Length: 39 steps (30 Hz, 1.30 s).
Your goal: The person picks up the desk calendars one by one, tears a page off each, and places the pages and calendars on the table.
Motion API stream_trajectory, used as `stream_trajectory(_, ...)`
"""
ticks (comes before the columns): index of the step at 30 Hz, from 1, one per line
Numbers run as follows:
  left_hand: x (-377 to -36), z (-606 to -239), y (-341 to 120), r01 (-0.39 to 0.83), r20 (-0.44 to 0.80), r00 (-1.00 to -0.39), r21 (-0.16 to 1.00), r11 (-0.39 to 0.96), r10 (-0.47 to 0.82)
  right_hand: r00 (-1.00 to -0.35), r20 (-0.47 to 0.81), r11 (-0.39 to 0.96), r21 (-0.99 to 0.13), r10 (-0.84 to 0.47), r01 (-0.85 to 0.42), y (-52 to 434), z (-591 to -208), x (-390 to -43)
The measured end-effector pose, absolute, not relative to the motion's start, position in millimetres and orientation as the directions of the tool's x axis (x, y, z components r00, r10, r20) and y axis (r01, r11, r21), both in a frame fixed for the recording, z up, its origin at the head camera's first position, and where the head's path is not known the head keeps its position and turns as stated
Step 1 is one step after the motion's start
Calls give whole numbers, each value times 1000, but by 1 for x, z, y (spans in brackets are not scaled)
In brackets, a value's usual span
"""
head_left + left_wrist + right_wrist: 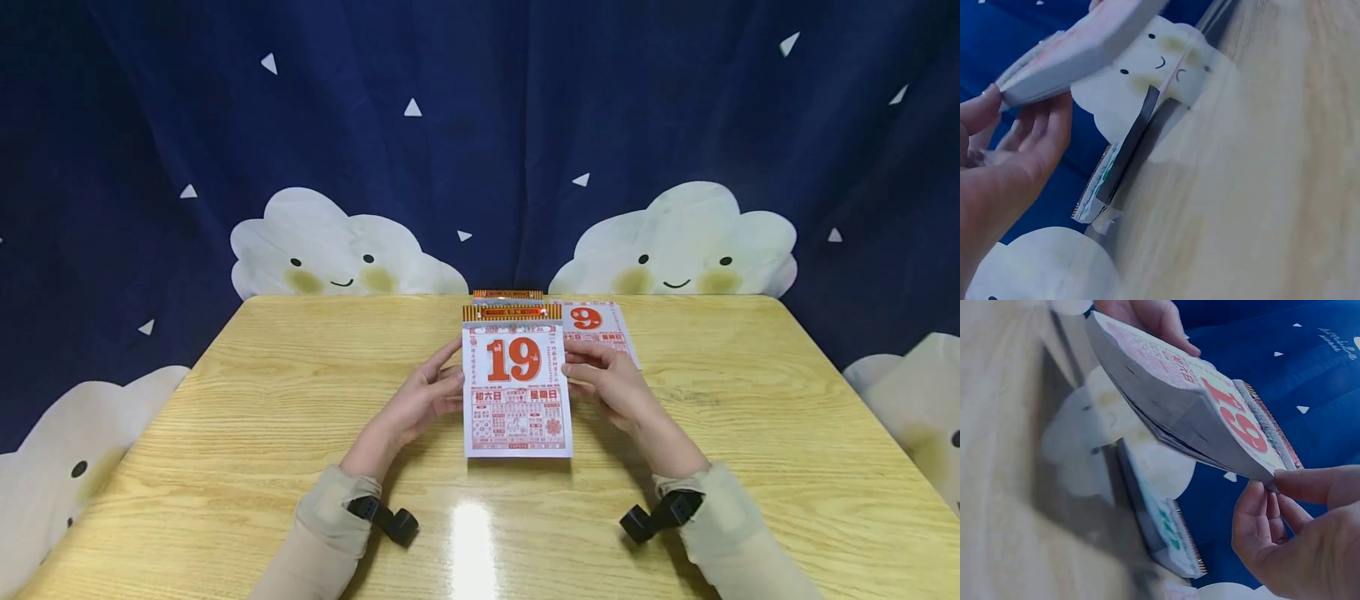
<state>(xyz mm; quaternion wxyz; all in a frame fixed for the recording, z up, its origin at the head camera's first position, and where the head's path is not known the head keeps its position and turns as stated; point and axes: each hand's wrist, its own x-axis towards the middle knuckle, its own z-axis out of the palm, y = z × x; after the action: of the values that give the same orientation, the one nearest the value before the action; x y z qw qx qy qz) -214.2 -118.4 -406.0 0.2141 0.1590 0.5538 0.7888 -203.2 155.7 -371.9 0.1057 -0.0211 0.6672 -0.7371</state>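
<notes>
A thick tear-off calendar [517, 400] with a large red 19 on its top sheet is held up off the table, below a gold-striped header. My left hand [423, 396] grips its left edge, thumb in front and fingers behind, as the left wrist view shows at the calendar block [1085, 53]. At the opposite edge, my right hand [615, 383] pinches the pad between thumb and fingers. In the right wrist view the pages fan slightly apart along the side of the calendar [1160, 406].
Behind the held pad a second calendar [507, 294] lies at the table's far edge; green print shows on that calendar [1163, 519] in the right wrist view. A sheet with a red 9 [600, 325] lies beside it. A dark blue curtain [517, 150] hangs beyond the wooden table [300, 400].
</notes>
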Motion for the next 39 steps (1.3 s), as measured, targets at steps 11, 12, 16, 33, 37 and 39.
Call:
stream_trajectory(11, -219, -399, -108, -165, 148, -800, 877, -451, 582, -989, -78, -120, -988, -128, 94, 157, -349, -204)
stream_trajectory(12, -220, -398, -107, -173, 149, -801, 870, -462, 580, -989, -78, -127, -987, -125, 94, 157, -348, -204)
stream_trajectory(16, -222, -397, -104, -187, 153, -812, 846, -500, 563, -991, -70, -143, -986, -115, 86, 157, -346, -204)
stream_trajectory(33, -228, -398, -104, -143, 158, -850, 848, -510, 502, -817, 575, 529, -677, -54, -511, 144, -354, -199)
stream_trajectory(37, -228, -399, -105, -134, 166, -849, 851, -507, 502, -677, 708, 601, -458, -199, -655, 138, -353, -193)
stream_trajectory(39, -228, -399, -105, -130, 168, -848, 854, -504, 503, -628, 709, 579, -377, -322, -723, 135, -352, -190)
